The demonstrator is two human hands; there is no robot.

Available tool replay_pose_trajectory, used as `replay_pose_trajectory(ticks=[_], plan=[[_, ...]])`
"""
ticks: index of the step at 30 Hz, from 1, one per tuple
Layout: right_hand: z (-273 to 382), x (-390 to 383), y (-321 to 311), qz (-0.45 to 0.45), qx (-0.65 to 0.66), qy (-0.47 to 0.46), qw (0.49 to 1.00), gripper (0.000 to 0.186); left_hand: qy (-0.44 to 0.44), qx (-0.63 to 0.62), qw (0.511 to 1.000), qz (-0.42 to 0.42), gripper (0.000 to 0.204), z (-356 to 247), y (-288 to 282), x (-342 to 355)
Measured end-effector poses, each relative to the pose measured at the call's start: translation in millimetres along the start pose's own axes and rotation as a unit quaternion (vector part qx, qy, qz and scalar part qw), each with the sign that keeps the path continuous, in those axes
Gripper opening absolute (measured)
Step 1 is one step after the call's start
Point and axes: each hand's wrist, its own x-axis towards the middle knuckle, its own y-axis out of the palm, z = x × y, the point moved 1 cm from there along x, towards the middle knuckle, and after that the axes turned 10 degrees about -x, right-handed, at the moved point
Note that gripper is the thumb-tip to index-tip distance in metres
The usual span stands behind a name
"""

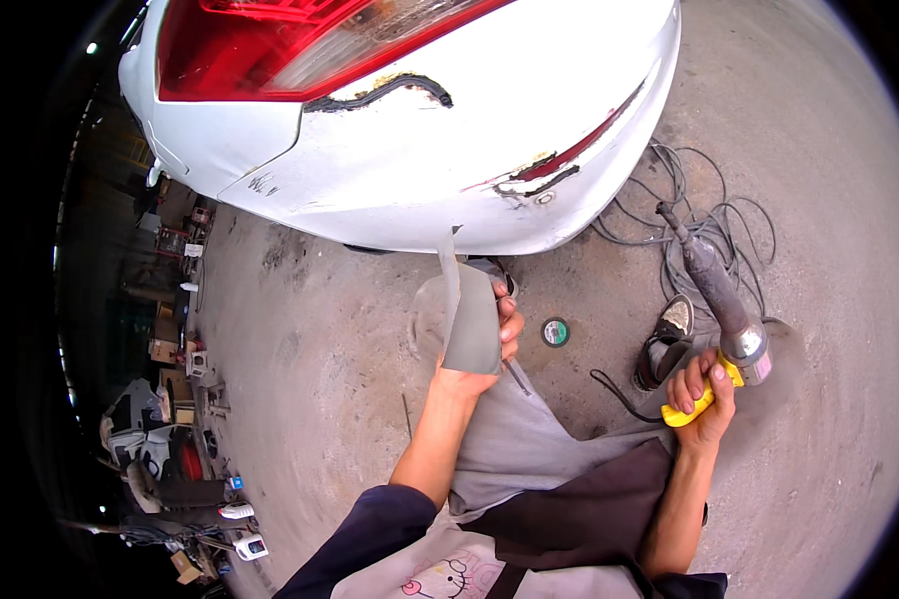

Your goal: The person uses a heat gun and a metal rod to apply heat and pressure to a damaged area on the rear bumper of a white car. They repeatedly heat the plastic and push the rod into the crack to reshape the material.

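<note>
My left hand (499, 329) grips a curved grey sheet piece (469, 319), which has a narrow pale grey strip (449, 270) standing up along its left side, just below the bumper's lower edge. My right hand (701, 399) is closed round the yellow handle of a hot-air tool (719, 280), its dark metal nozzle pointing up and left. The white car bumper (390, 190) fills the top, with a red tail light (260, 45). It carries dark wavy seams, scuffs and a red-and-black damaged slit at the right.
Coiled hoses or cables (729, 230) lie on the concrete floor (300, 379) to the right, near my shoe (674, 324). A small round disc (555, 331) lies between my hands. Boxes (170, 389), jugs (250, 546) and assorted clutter line the dark left side.
</note>
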Motion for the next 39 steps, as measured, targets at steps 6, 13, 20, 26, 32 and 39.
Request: replay_pose_trajectory(ticks=[6, 13, 20, 26, 32, 39], plan=[[9.5, -4.1, -18.6, -0.046, 0.008, -0.04, 0.998, 0.021, -0.123, -0.226, 0.962, 0.091, 0.021, 66.5, 13.1, 59.5], [3.1, 0.7, -19.7, -0.048, 0.003, -0.031, 0.998, 0.022, -0.119, -0.322, 0.935, 0.087, 0.019, 65.5, 34.7, 73.4], [-3.2, 5.7, -20.5, -0.048, -0.007, -0.013, 0.999, 0.022, -0.061, -0.239, 0.964, 0.102, 0.02, 71.0, 33.3, 76.3], [-4.4, 5.6, -21.7, -0.05, 0.001, -0.032, 0.998, 0.019, 0.155, 0.232, 0.949, -0.143, 0.024, 39.2, 13.9, 57.3], [-6.2, 8.7, -15.0, -0.035, 0.02, -0.062, 0.997, 0.019, 0.245, 0.387, 0.877, -0.143, 0.034, 25.8, 9.5, 62.2], [-8.8, 12.3, -3.3, -0.019, 0.011, -0.05, 0.999, 0.019, 0.061, 0.409, 0.908, -0.068, 0.041, 13.4, 0.8, 59.6]])
